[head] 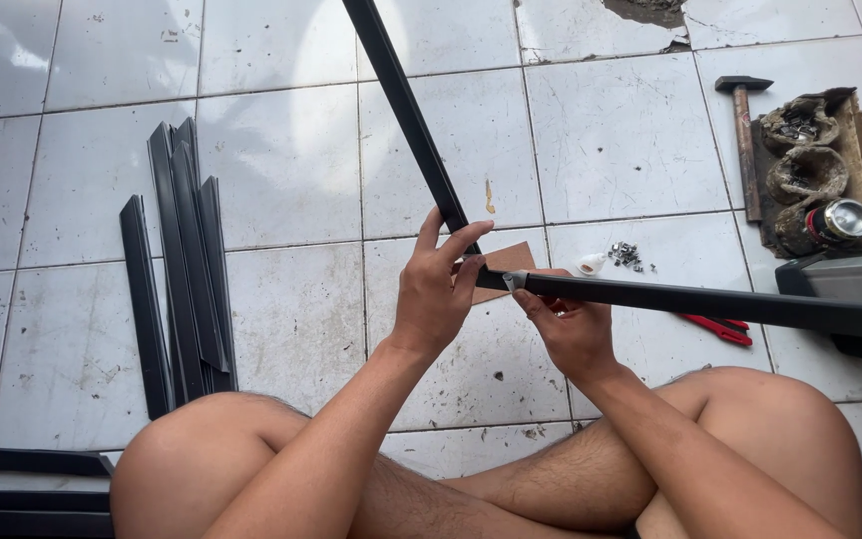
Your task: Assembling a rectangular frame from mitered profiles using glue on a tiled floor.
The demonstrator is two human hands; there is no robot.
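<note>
Lying at far left on the tiled floor (pixel 291 130): a bundle of dark metal strips (pixel 184 269), fanned lengthwise, with further dark bars (pixel 22 494) at the bottom-left corner. Open tile stretching between that bundle and the hands.

Closing around the lower end of the slanted black bar (pixel 406 115): the left hand (pixel 438 289), fingers wrapped over the top of it and thumb raised, the grip shut on the bar just where it is meeting the second one. Running up and away from that hand toward the top edge of the view, with clear floor on both sides.

Pinching from beneath at the corner joint: the right hand (pixel 569 324), fingers curled up around the near end of the horizontal black bar (pixel 710 302), the grip closed on it. Touching end to end at a corner just above a brown cardboard piece (pixel 511 262), the two bars forming a wide angle. Extending rightward past the knee to the frame edge.

Sitting just behind the joint: a small white fitting (pixel 591 264) and a scatter of small screws (pixel 629 256). Peeking out under the horizontal bar: red-handled pliers (pixel 718 327). Resting farther right, well apart from the hands: a hammer (pixel 744 135), a worn tray of hardware (pixel 815 165) holding a can (pixel 840 220), and a grey tool body (pixel 855 289) crowding the bar's far end.
</note>
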